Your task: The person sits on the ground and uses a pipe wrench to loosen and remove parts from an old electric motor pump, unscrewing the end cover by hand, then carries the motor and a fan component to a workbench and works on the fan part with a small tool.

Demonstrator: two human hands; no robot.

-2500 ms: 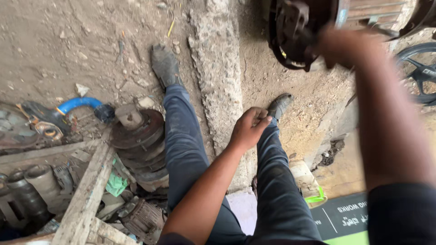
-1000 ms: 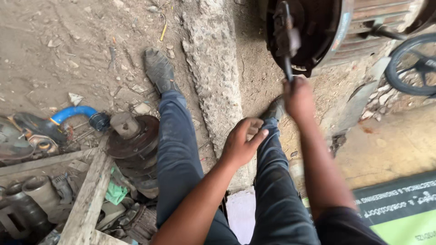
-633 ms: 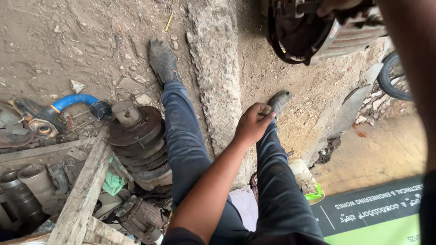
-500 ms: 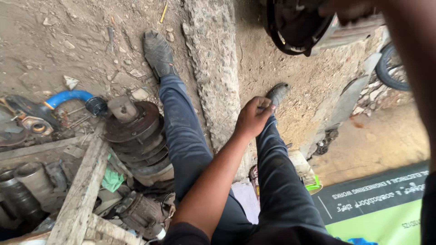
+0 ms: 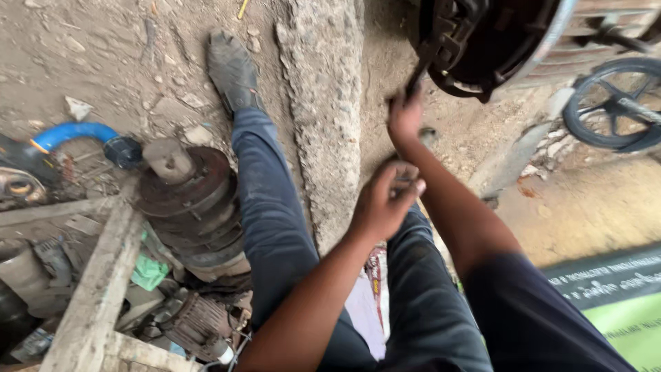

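Up at the dark wheel hub [image 5: 482, 41], the right hand [image 5: 405, 118] grips a slim metal tool [image 5: 421, 65], likely stiff and heavy, best held low on its shaft; the left hand [image 5: 384, 201] rests loosely curled on the knee.

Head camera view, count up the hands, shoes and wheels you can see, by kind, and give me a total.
Hands: 2, left hand and right hand
Shoes: 2, left shoe and right shoe, mostly hidden
Spoked wheels: 1, spoked wheel
Total: 5
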